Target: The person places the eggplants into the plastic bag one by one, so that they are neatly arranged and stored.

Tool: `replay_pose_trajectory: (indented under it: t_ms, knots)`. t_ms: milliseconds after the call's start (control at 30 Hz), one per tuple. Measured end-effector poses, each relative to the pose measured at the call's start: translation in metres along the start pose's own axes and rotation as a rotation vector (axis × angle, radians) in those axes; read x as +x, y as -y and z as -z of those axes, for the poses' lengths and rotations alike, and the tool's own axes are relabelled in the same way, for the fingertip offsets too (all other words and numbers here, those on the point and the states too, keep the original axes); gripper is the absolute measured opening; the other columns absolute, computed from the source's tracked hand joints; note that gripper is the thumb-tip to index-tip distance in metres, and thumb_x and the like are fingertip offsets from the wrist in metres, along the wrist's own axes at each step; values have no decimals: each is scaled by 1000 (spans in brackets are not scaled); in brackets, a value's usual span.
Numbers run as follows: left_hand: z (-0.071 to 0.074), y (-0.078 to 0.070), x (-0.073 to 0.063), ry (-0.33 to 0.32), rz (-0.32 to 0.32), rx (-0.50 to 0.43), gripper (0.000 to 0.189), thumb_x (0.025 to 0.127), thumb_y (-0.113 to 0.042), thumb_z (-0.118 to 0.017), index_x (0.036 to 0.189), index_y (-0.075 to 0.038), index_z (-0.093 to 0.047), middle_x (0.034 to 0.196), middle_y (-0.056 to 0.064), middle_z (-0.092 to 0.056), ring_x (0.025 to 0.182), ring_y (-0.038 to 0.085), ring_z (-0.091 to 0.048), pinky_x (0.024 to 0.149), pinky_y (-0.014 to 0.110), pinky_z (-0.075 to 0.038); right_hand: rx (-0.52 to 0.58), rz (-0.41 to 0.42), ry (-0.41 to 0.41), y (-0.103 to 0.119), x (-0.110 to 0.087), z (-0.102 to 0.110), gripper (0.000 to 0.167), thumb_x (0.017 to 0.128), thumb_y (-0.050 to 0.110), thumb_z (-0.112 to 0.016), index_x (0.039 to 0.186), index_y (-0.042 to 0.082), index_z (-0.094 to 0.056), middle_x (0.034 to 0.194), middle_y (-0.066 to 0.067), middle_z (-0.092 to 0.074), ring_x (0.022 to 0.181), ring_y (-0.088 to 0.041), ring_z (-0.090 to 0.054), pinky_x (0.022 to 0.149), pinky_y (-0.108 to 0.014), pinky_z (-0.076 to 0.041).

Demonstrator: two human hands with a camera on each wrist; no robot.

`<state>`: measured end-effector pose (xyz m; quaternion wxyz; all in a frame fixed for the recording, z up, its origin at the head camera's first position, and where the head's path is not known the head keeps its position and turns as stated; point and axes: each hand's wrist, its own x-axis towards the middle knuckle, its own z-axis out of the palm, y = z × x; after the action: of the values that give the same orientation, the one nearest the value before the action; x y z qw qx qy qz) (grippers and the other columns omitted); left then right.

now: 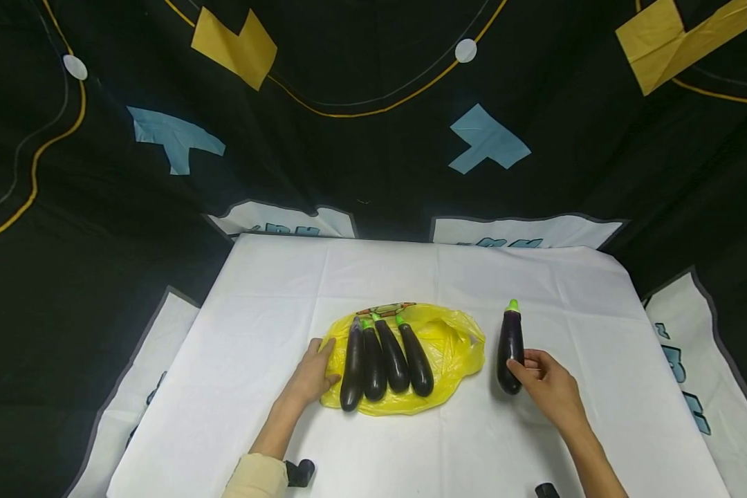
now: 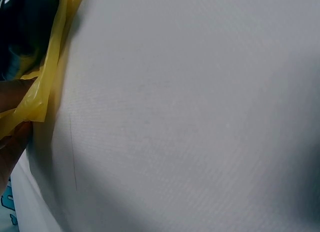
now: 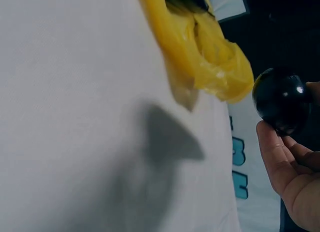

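Note:
Several dark purple eggplants [image 1: 393,357] with green stem ends lie side by side on a yellow plastic bag [image 1: 457,346], spread on the white table. At the bag's left edge, my left hand [image 1: 311,373] pinches the plastic; in the left wrist view, the yellow film [image 2: 42,99] passes between thumb and finger. My right hand [image 1: 550,387] grips another eggplant [image 1: 511,349] near its lower end, to the right of the bag and apart from it, green stem pointing away. From the right wrist view, this eggplant [image 3: 281,99] shows its round, glossy end, held above the table.
White cloth covers the table [image 1: 274,277]. A black curtain [image 1: 361,159] with yellow and blue patches hangs behind and beside it. Parts of black wrist devices show by the left sleeve [image 1: 258,476] and the right forearm.

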<state>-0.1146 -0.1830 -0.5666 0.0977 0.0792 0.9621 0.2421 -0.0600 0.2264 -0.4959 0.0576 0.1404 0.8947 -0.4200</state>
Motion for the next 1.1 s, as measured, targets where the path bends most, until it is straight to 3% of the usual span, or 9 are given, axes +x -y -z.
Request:
replay_pose_trajectory:
  t_ms: [400, 800, 1100]
  knots:
    - [1, 0, 0, 13, 16, -11, 73, 80, -10, -75, 141, 6, -38, 134, 23, -37, 123, 35, -44, 106, 44, -39, 11, 110, 39, 23, 8, -22, 58, 85, 47, -66, 121, 2, -58, 101, -9, -64, 85, -18, -60, 67, -27, -50]
    - [1, -1, -1, 9, 19, -14, 74, 80, -10, -76, 142, 5, -38, 133, 22, -38, 122, 34, -45, 106, 44, -39, -60, 233, 73, 28, 19, -59, 45, 83, 31, -73, 114, 0, -62, 96, -6, -65, 81, -14, -61, 67, -26, -51]
    - [1, -1, 1, 13, 14, -14, 74, 80, -10, -75, 142, 5, -37, 133, 23, -38, 121, 34, -45, 105, 44, -40, -74, 244, 128, 30, 21, -85, 38, 82, 22, -74, 112, 2, -63, 92, -3, -66, 80, -15, -63, 64, -27, -53]
